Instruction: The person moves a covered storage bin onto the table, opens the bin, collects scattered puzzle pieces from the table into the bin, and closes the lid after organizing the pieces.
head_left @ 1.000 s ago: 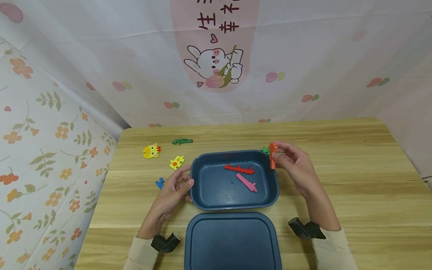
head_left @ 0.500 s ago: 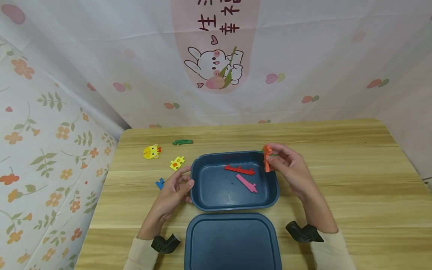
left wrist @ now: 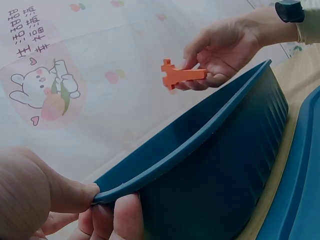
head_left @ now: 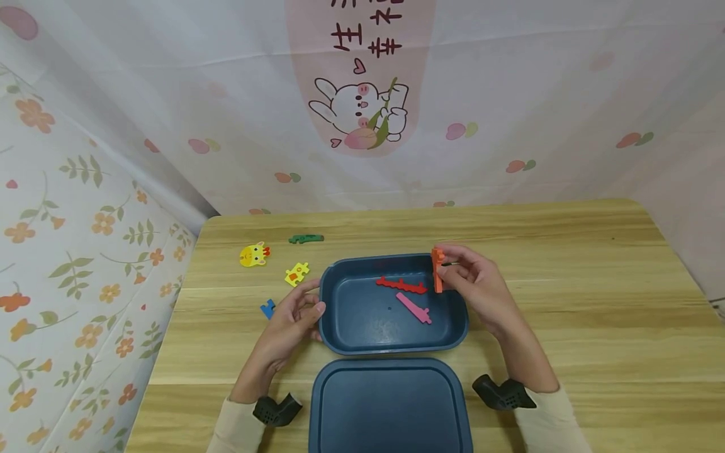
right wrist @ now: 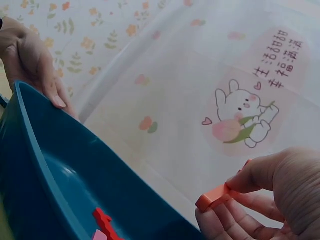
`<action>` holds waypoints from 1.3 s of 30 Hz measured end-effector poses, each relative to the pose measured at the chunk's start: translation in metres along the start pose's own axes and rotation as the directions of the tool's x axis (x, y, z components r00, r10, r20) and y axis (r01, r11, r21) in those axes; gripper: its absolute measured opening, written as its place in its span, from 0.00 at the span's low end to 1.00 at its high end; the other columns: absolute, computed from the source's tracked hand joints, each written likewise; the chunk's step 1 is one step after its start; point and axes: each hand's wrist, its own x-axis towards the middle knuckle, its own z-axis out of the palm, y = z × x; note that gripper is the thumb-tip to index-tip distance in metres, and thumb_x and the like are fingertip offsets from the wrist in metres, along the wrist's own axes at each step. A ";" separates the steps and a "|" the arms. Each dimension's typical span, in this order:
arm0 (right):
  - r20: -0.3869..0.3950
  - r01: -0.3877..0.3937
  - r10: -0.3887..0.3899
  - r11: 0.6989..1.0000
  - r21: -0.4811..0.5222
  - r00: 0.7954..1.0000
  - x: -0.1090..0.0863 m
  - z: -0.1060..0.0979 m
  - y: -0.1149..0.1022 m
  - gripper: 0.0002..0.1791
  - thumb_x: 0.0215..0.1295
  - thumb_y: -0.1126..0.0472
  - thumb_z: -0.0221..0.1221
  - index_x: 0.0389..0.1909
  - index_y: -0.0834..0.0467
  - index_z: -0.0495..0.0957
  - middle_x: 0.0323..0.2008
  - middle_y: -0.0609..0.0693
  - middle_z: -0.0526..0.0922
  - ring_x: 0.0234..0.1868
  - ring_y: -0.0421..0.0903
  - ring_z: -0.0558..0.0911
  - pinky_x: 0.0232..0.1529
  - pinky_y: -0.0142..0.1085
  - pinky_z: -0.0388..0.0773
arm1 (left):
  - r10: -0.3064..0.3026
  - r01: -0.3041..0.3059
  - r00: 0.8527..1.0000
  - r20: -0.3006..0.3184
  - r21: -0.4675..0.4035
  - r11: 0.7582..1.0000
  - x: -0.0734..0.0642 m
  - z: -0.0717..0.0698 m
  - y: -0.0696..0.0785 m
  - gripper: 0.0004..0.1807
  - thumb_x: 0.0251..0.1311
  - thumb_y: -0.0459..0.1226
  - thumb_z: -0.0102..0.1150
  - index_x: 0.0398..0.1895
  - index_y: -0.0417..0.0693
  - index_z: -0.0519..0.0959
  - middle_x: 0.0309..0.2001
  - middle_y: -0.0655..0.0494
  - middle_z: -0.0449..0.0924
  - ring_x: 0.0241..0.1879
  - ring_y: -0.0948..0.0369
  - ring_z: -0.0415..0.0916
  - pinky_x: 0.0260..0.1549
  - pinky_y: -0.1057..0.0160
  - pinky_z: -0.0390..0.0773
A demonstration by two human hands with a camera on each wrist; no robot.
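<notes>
My right hand [head_left: 474, 280] pinches an orange puzzle piece [head_left: 438, 270] with knobbed edges over the right end of a dark blue plastic box [head_left: 362, 349]. In the left wrist view that orange piece [left wrist: 182, 75] stands out above the box rim. My left hand [head_left: 294, 314] grips the box's left rim, thumb on top and fingers below, as the left wrist view shows at the rim [left wrist: 125, 189]. Inside the box lie a red wavy puzzle piece [head_left: 401, 285] and a pink puzzle piece [head_left: 414, 307].
A blue lid [head_left: 391, 409] lies in front of the box. Left of the box are a yellow giraffe-head piece [head_left: 254, 254], a yellow piece with orange patches [head_left: 297, 273], a dark green piece [head_left: 306, 238] and a blue piece [head_left: 269, 308]. A patterned curtain [head_left: 481, 170] hangs behind the table.
My right hand has moved left and slightly toward me, carrying the orange piece from the box's right rim to over its inside. My left hand stays on the rim.
</notes>
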 end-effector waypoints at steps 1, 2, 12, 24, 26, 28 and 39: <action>0.001 -0.002 0.002 1.000 -0.003 1.000 0.000 0.001 0.001 0.24 0.73 0.61 0.59 0.67 0.62 0.70 0.48 0.41 0.81 0.43 0.34 0.84 0.45 0.28 0.86 | 0.000 0.000 1.000 0.001 -0.001 1.000 0.000 0.000 0.000 0.30 0.73 0.34 0.54 0.75 0.53 0.61 0.54 0.44 0.72 0.34 0.62 0.81 0.29 0.65 0.86; 0.002 -0.007 0.007 1.000 -0.004 1.000 0.000 0.001 0.002 0.25 0.73 0.61 0.59 0.67 0.62 0.70 0.48 0.41 0.81 0.43 0.34 0.84 0.45 0.28 0.86 | -0.001 0.001 1.000 0.001 -0.002 1.000 0.000 0.000 0.000 0.30 0.73 0.35 0.55 0.75 0.53 0.61 0.54 0.44 0.72 0.34 0.62 0.81 0.29 0.65 0.85; 0.008 -0.007 0.008 0.999 -0.054 1.000 0.000 0.007 0.002 0.24 0.72 0.59 0.60 0.67 0.58 0.72 0.51 0.52 0.81 0.44 0.35 0.83 0.46 0.28 0.85 | -0.006 0.006 1.000 0.005 -0.003 1.000 0.000 0.000 0.000 0.30 0.73 0.35 0.55 0.75 0.54 0.61 0.53 0.45 0.72 0.35 0.62 0.80 0.28 0.65 0.85; 0.051 0.066 -0.063 0.995 -0.072 0.997 -0.001 0.013 -0.001 0.23 0.71 0.61 0.60 0.65 0.57 0.73 0.47 0.60 0.84 0.39 0.41 0.86 0.48 0.27 0.84 | -0.011 0.011 1.000 -0.002 0.012 1.000 0.001 0.000 0.001 0.30 0.73 0.35 0.54 0.75 0.55 0.61 0.55 0.43 0.72 0.36 0.60 0.81 0.30 0.64 0.86; 0.055 0.071 -0.066 0.993 -0.097 0.996 -0.001 0.016 -0.001 0.22 0.71 0.61 0.61 0.65 0.56 0.74 0.48 0.62 0.83 0.40 0.41 0.86 0.47 0.28 0.84 | -0.014 0.014 1.000 -0.006 0.012 1.000 0.000 0.000 0.001 0.30 0.73 0.35 0.54 0.75 0.54 0.61 0.55 0.42 0.71 0.35 0.60 0.81 0.29 0.64 0.86; 0.058 0.068 -0.062 0.991 -0.116 0.996 -0.001 0.019 -0.001 0.22 0.71 0.61 0.61 0.65 0.55 0.74 0.49 0.64 0.82 0.41 0.42 0.85 0.45 0.29 0.85 | -0.017 0.017 1.000 -0.008 0.011 1.000 0.000 0.000 0.000 0.30 0.73 0.35 0.54 0.75 0.54 0.61 0.56 0.42 0.71 0.35 0.61 0.80 0.29 0.64 0.86; 0.074 0.123 -0.111 0.975 -0.186 0.991 -0.002 0.030 0.000 0.22 0.68 0.64 0.63 0.63 0.53 0.76 0.48 0.57 0.82 0.43 0.43 0.85 0.40 0.31 0.86 | -0.004 0.004 1.000 0.000 0.008 1.000 0.001 -0.001 0.000 0.30 0.72 0.35 0.55 0.75 0.53 0.60 0.54 0.44 0.71 0.35 0.61 0.80 0.29 0.64 0.86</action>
